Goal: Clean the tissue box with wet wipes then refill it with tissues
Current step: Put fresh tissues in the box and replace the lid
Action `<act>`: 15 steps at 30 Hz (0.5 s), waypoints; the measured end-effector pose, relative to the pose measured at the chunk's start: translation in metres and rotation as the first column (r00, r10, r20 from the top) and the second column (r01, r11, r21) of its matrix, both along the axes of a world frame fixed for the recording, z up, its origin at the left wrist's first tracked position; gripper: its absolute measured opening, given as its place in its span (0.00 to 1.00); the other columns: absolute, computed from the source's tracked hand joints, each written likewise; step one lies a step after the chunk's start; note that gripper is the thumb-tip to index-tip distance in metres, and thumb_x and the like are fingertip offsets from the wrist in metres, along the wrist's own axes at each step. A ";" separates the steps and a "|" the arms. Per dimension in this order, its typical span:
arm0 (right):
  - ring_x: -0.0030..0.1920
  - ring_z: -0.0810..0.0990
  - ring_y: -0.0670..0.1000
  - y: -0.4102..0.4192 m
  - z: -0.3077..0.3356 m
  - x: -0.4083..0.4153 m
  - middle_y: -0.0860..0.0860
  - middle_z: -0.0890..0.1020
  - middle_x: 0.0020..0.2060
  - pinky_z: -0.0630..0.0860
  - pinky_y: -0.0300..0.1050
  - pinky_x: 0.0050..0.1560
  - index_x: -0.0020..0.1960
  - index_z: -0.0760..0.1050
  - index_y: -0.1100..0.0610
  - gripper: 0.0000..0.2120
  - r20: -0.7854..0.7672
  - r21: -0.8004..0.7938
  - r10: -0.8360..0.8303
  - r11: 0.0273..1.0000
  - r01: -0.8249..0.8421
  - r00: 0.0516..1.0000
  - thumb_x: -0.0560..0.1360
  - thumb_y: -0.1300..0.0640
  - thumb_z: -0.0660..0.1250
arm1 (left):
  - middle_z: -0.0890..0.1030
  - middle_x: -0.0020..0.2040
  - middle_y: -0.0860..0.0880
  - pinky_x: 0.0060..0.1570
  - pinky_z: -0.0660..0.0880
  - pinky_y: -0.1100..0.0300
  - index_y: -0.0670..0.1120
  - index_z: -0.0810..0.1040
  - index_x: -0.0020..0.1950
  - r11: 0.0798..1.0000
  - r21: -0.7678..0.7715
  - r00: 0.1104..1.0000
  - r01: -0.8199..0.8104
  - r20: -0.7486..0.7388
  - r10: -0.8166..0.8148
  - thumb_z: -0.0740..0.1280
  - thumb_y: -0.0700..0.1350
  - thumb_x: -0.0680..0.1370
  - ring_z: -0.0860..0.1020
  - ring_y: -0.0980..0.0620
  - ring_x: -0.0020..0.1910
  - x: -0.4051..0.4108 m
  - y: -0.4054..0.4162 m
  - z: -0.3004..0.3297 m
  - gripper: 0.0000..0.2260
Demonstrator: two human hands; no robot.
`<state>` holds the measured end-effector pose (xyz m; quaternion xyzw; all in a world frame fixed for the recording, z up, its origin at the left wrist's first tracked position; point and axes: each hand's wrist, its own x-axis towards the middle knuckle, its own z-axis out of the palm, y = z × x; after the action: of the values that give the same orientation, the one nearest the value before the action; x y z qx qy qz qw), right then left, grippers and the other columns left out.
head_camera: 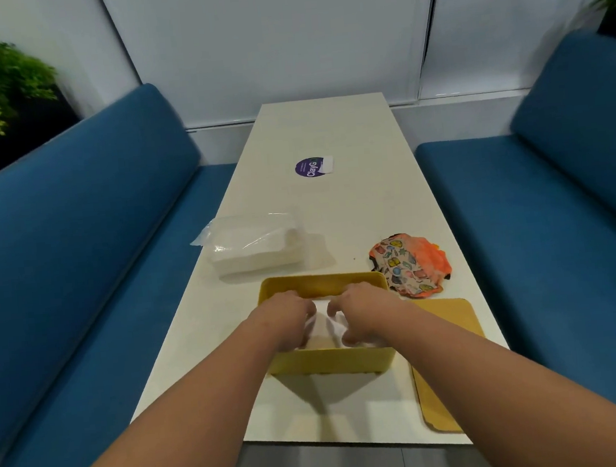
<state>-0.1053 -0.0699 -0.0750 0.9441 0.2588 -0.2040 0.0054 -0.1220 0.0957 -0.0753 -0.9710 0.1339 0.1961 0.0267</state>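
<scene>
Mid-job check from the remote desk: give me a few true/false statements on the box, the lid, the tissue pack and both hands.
1. Both hands, left hand and right hand, are inside the yellow tissue box. True.
2. The lid is on the box. False: it lies on the table, right of the box.
3. The plastic tissue pack lies beyond the box. True.
4. The patterned cloth is inside the box. False: it lies on the table.
</scene>
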 end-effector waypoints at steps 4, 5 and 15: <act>0.54 0.77 0.51 0.002 0.017 0.009 0.50 0.80 0.56 0.76 0.47 0.52 0.65 0.75 0.49 0.23 0.021 0.234 -0.107 0.967 0.099 0.994 0.73 0.44 0.70 | 0.76 0.60 0.52 0.55 0.75 0.55 0.54 0.75 0.65 0.971 -0.225 0.992 -0.080 0.077 0.100 0.66 0.47 0.77 0.75 0.49 0.57 -0.001 0.004 0.010 0.16; 0.52 0.78 0.51 0.003 0.023 0.013 0.50 0.81 0.53 0.75 0.45 0.49 0.62 0.77 0.50 0.20 0.032 0.323 -0.165 0.935 0.146 0.986 0.73 0.43 0.68 | 0.77 0.57 0.53 0.54 0.75 0.55 0.54 0.77 0.62 0.943 -0.312 0.980 -0.113 0.119 0.157 0.65 0.45 0.76 0.76 0.49 0.55 -0.001 0.007 0.017 0.15; 0.45 0.73 0.48 0.045 0.036 0.063 0.47 0.77 0.43 0.66 0.40 0.45 0.57 0.79 0.53 0.13 -0.033 0.660 -0.490 0.644 0.387 0.871 0.79 0.48 0.64 | 0.79 0.41 0.53 0.36 0.73 0.60 0.46 0.79 0.45 0.388 -0.714 0.510 -0.583 0.050 0.859 0.62 0.45 0.77 0.76 0.51 0.43 0.009 0.109 0.026 0.07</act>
<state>-0.0420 -0.0249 -0.0391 0.9329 0.0747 -0.0259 -0.3512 -0.1127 0.2043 -0.0492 -0.8924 -0.2686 -0.0792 -0.3537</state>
